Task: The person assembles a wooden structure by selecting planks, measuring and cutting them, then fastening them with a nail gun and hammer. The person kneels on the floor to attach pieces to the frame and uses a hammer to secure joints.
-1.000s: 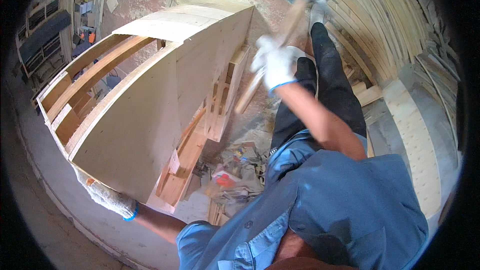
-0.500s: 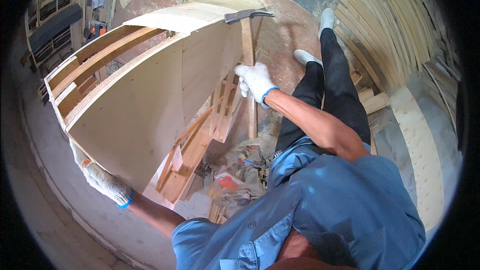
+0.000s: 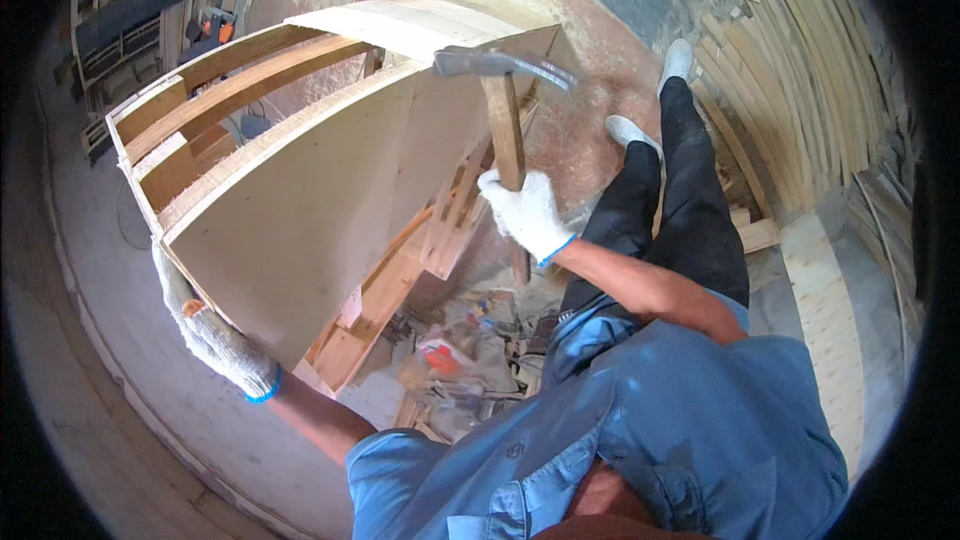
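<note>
My right hand (image 3: 525, 212), in a white knit glove with a blue cuff, is closed around the wooden handle of a claw hammer (image 3: 504, 130). The hammer stands head up, its metal head in front of the plywood side panel. On the left, my left hand (image 3: 222, 338), gloved the same way, grips the near lower edge of a large curved wooden frame (image 3: 290, 195); some of its fingers are hidden behind the edge. Plywood covers the frame's side and part of its top, and slats show through the open part.
Long wooden strips (image 3: 800, 90) lie stacked at the right, with a pale board (image 3: 825, 310) nearer me. Scraps and clutter (image 3: 460, 360) cover the floor below the frame. Shelving (image 3: 130, 20) stands at the far left. Two outstretched legs (image 3: 690, 180) in dark trousers lie right of the hammer.
The hammer has tilted and its head looks larger, nearer the camera. The whole view has shifted, so the frame appears farther right. My left hand keeps its hold on the edge.
</note>
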`<state>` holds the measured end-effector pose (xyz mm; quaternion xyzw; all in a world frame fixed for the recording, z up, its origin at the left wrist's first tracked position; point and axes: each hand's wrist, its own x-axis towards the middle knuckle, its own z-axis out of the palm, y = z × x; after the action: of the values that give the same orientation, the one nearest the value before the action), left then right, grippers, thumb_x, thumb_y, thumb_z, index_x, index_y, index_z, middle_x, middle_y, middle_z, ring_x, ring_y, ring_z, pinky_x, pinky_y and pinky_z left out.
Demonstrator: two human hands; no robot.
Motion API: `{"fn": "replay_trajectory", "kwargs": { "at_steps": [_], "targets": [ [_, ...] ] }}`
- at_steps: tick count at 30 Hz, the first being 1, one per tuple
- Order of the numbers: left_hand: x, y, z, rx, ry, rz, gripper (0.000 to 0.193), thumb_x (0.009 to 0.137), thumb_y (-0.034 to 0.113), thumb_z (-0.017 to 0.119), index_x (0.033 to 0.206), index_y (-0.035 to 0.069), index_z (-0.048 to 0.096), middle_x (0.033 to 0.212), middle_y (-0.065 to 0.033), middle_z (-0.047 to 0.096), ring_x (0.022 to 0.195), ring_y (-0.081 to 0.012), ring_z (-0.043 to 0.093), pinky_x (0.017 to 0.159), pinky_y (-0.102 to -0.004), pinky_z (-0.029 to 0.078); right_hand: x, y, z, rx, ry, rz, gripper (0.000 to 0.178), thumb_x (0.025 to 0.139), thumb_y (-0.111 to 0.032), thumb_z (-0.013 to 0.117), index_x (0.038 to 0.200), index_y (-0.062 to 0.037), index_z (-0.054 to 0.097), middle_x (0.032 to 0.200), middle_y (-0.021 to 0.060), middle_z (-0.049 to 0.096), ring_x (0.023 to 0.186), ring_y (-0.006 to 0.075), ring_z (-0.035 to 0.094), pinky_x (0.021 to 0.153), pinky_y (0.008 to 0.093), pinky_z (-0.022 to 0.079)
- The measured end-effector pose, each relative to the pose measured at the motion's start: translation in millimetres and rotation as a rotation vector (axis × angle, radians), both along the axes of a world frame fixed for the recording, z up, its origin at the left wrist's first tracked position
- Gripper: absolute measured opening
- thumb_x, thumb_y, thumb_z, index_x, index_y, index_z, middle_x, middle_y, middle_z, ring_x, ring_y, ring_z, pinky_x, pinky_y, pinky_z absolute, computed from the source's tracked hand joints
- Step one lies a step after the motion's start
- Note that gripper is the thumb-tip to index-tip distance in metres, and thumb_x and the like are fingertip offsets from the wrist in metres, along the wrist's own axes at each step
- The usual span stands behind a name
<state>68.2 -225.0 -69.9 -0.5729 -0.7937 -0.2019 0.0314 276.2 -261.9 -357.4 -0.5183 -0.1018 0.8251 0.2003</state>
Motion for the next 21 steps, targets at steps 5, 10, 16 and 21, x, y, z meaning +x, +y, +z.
{"fn": "replay_trajectory", "kwargs": {
  "at_steps": [5,10,16,21],
  "targets": [
    [8,5,1,-0.055,-0.01,0.011,0.073,0.104,0.054,0.03,0.144,-0.006,0.041,0.147,-0.0199,0.044,0.131,-0.029,0.048,0.109,-0.0411,0.038,59,39,8,0.109,-0.021,0.1,0.026,0.09,-0.024,0.064,0.075,-0.0032,0.065,0.05,0.001,0.054,0.04,0.0114,0.054,0.038,0.0291,0.041],
    [0,0,5,-0.092,0.131,0.079,0.075,0.103,0.057,0.028,0.143,-0.005,0.044,0.146,-0.0203,0.046,0.131,-0.0311,0.048,0.109,-0.042,0.038,130,156,39,0.29,-0.059,0.26,0.019,0.091,-0.022,0.069,0.095,-0.0043,0.065,0.057,-0.0019,0.053,0.04,0.009,0.049,0.036,0.0267,0.04],
    [9,5,8,-0.142,0.247,0.146,0.079,0.101,0.062,0.024,0.143,-0.002,0.045,0.145,-0.0192,0.048,0.13,-0.0326,0.05,0.108,-0.0444,0.04,135,203,52,0.259,0.172,0.36,0.017,0.093,-0.019,0.063,0.101,-0.0043,0.062,0.063,-0.0022,0.051,0.042,0.0064,0.046,0.036,0.0222,0.037],
    [15,10,4,-0.093,0.227,0.16,0.077,0.103,0.058,0.026,0.141,-0.006,0.045,0.144,-0.0233,0.046,0.131,-0.0338,0.048,0.108,-0.0471,0.042,121,203,13,0.179,0.016,0.699,0.025,0.091,-0.026,0.067,0.085,-0.0031,0.061,0.059,0.0,0.054,0.04,0.0105,0.049,0.037,0.0281,0.039]
  ]
}}
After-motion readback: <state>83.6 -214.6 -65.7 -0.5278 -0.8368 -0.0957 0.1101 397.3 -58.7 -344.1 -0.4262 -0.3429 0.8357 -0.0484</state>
